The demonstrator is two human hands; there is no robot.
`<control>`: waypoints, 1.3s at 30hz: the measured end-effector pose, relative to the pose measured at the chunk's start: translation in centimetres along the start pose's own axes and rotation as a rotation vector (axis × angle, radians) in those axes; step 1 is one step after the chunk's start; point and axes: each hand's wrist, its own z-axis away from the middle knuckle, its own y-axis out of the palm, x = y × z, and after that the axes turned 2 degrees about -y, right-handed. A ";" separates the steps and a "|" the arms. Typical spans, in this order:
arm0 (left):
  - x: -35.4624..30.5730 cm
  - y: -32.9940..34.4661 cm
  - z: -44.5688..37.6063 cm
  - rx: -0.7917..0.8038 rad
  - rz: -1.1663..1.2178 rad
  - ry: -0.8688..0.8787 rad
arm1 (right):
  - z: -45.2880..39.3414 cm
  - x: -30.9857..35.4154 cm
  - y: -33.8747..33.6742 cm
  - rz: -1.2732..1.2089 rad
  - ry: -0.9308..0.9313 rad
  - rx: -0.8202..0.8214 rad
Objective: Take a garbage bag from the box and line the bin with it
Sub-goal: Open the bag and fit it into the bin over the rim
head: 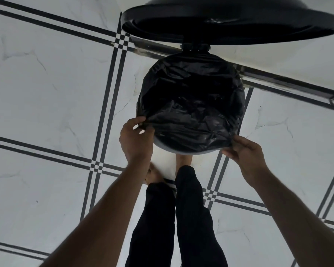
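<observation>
At frame centre, a crinkled black plastic garbage bag [191,108] was stretched over a round bin [183,151] on white marble-patterned floor tiles [46,89]; its edge was pinched by left hand [136,139] and right hand [245,153].

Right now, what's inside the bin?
A black garbage bag fills the bin, with the left hand and right hand pulling its edge over the rim. Anything beneath the bag is hidden.
</observation>
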 end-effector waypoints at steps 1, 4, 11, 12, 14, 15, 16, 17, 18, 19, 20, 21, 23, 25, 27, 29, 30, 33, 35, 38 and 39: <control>0.4 -0.1 0.2 0.001 0.045 -0.006 | 0.1 -0.2 0.0 -0.015 -0.014 0.007; 1.5 -0.6 -0.1 0.016 0.112 -0.011 | 0.3 -0.7 0.2 0.190 -0.116 -0.039; 4.1 -1.1 -2.5 0.251 -0.199 0.172 | -0.2 -1.0 1.8 0.711 -0.344 -0.210; 4.2 -1.0 -2.9 0.279 -0.236 0.179 | -0.6 -1.1 2.0 0.686 -0.330 -0.214; 4.2 -0.9 -3.7 0.299 -0.303 0.204 | -1.6 -1.2 2.2 0.644 -0.309 -0.227; 4.3 -0.8 -4.1 0.289 -0.330 0.209 | -2.0 -1.2 2.3 0.635 -0.302 -0.238; 4.3 -0.7 -4.4 0.273 -0.346 0.204 | -2.4 -1.4 2.3 0.636 -0.292 -0.251; 4.4 -0.5 -4.7 0.257 -0.357 0.197 | -2.7 -1.4 2.3 0.639 -0.288 -0.259; 4.5 -0.2 -5.0 0.251 -0.368 0.191 | -3.0 -1.4 2.3 0.658 -0.284 -0.265; 4.7 0.2 -5.4 0.254 -0.382 0.184 | -3.3 -1.4 2.3 0.671 -0.283 -0.263; 4.9 0.4 -5.7 0.262 -0.386 0.162 | -3.5 -1.3 2.2 0.691 -0.279 -0.252; 4.9 0.5 -6.0 0.276 -0.364 0.124 | -3.7 -1.4 2.2 0.719 -0.277 -0.230; 4.7 0.4 -6.2 0.330 -0.218 -0.006 | -3.4 -1.3 2.1 0.754 -0.257 -0.192; 4.1 -0.3 -5.2 0.436 0.003 -0.190 | -1.4 -0.8 2.0 0.727 -0.250 -0.228; 2.7 -1.5 -3.7 0.520 0.182 -0.378 | 2.1 1.4 2.0 0.722 -0.329 -0.362; 2.1 -2.4 -2.8 0.535 0.260 -0.475 | 5.2 4.1 2.5 0.799 -0.551 -0.414; 1.9 -2.8 -2.7 0.546 0.285 -0.490 | 6.2 5.7 3.2 0.812 -0.654 -0.377; 1.4 -3.6 -2.9 0.611 0.266 -0.435 | 5.2 9.3 7.2 0.833 -0.778 -0.119; 1.4 -3.7 -3.6 0.647 0.247 -0.369 | 1.0 9.8 10.0 0.977 -0.809 0.005; 2.7 -3.5 -5.3 0.757 0.249 -0.297 | -6.9 8.5 13.4 1.237 -0.774 0.144; 3.0 -3.5 -5.8 0.811 0.253 -0.289 | -9.0 8.1 14.0 1.327 -0.713 0.170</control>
